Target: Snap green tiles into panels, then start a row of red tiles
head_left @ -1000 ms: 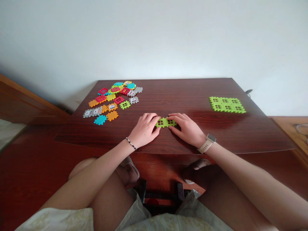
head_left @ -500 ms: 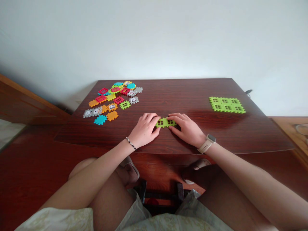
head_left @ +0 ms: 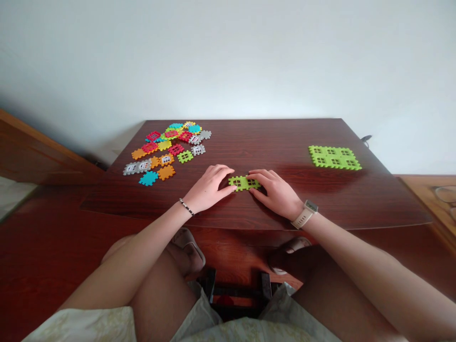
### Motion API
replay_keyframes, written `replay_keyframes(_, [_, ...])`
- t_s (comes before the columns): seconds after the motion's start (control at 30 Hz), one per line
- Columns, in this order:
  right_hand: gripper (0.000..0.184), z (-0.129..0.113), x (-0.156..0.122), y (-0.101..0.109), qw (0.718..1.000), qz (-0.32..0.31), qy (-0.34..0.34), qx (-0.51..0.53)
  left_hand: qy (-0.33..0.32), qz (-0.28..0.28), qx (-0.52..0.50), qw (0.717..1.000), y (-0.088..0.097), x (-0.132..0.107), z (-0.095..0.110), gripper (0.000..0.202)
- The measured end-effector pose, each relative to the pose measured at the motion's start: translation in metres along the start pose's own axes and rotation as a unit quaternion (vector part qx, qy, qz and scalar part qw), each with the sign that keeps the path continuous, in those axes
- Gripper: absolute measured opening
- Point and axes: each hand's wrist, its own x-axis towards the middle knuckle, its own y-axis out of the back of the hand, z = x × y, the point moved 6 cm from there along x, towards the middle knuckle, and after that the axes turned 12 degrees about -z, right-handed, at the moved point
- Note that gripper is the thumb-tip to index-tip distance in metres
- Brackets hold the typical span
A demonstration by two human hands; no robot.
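Observation:
Two joined lime-green window tiles lie flat near the middle of the dark wooden table. My left hand rests beside the pair on its left, with the thumb tip touching the left tile's near edge and the fingers loosely curved. My right hand, with a pale watch on its wrist, presses its fingertips on the right tile. Far right lies a flat lime-green panel made of several joined tiles.
A scatter of loose tiles in red, orange, grey, teal, yellow and green covers the table's far left. A white wall stands behind the table. My knees and sandalled feet show under the near edge. Glasses lie at the far right.
My left hand has slid a little left and back off the green pair, so more of the left tile shows. The right hand stays on the right tile.

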Motion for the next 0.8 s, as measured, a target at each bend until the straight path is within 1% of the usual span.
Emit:
replay_keyframes(0.13, [0.031, 0.0, 0.0, 0.001, 1.0, -0.005, -0.003, -0.004, 0.025, 0.038, 0.018, 0.999, 0.017, -0.001, -0.021, 0.038])
replay_keyframes(0.27, [0.032, 0.0, 0.0, 0.001, 1.0, -0.009, -0.004, -0.008, 0.075, 0.064, 0.048, 0.994, 0.031, -0.005, -0.049, 0.04])
replay_keyframes(0.43, [0.032, 0.0, 0.0, 0.0, 1.0, -0.01, -0.002, -0.007, 0.135, 0.07, 0.084, 0.985, 0.043, -0.009, -0.078, 0.042])
replay_keyframes(0.6, [0.033, 0.001, -0.001, 0.0, 1.0, -0.008, -0.002, -0.005, 0.185, 0.06, 0.101, 0.976, 0.047, -0.014, -0.102, 0.046])
replay_keyframes(0.8, [0.032, 0.002, -0.002, 0.0, 1.0, -0.012, -0.003, -0.006, 0.251, 0.047, 0.123, 0.959, 0.042, -0.019, -0.12, 0.051])
